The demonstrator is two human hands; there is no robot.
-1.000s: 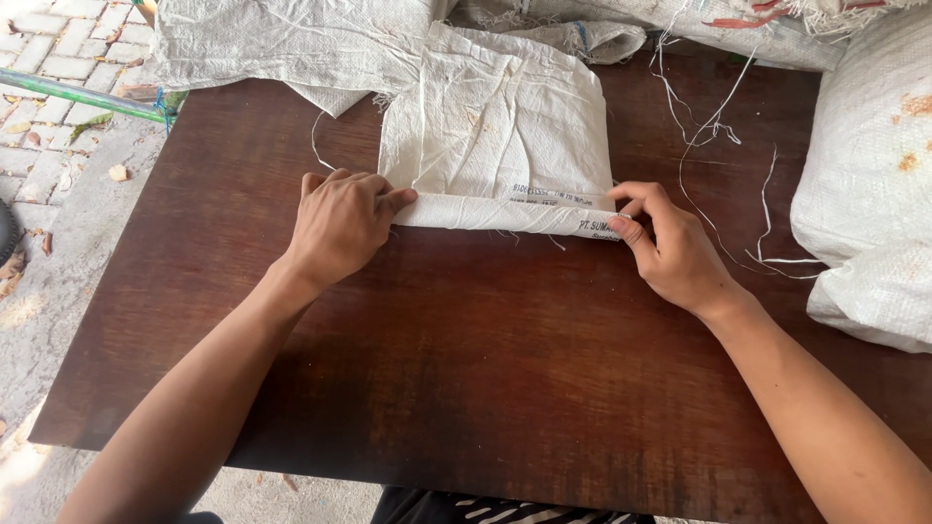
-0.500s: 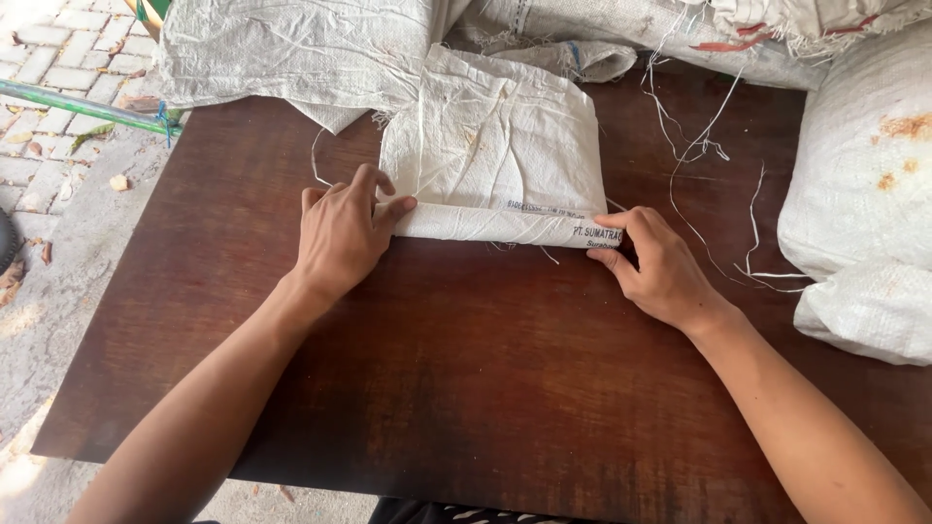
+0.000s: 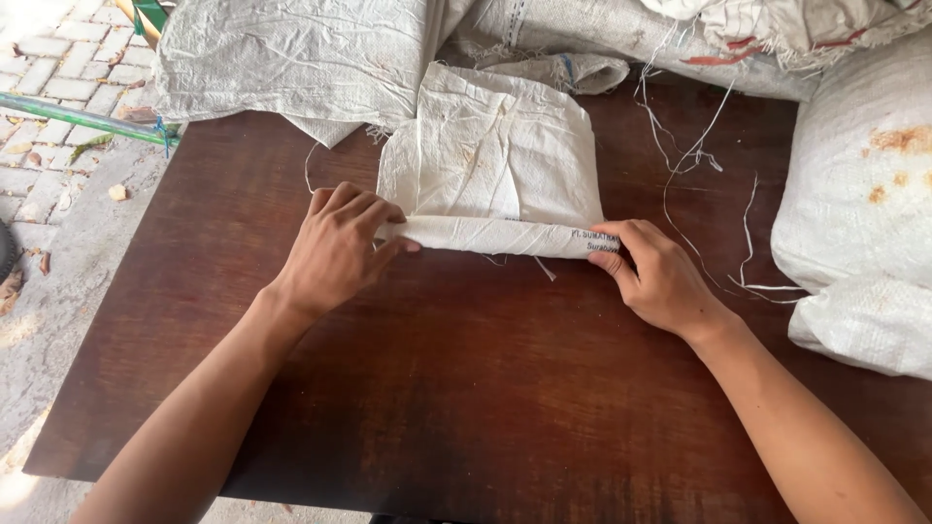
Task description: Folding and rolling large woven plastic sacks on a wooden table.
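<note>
A white woven plastic sack [image 3: 495, 155] lies flat on the dark brown wooden table [image 3: 466, 388], its near edge rolled into a tight tube [image 3: 495, 236]. My left hand [image 3: 340, 247] grips the left end of the roll, fingers curled over it. The right end is pinched by my right hand [image 3: 655, 277], with the thumb and fingers around the tube. Both forearms reach in from the bottom of the view.
Several more white woven sacks [image 3: 291, 58] pile along the table's far edge. A filled, stained sack [image 3: 864, 194] sits at the right. Loose white threads [image 3: 699, 165] trail on the table. Brick paving [image 3: 58, 68] and a green pole [image 3: 78, 116] lie at the left.
Both hands have rolled the sack's near edge a little further away from me; the roll looks thicker and the flat part shorter.
</note>
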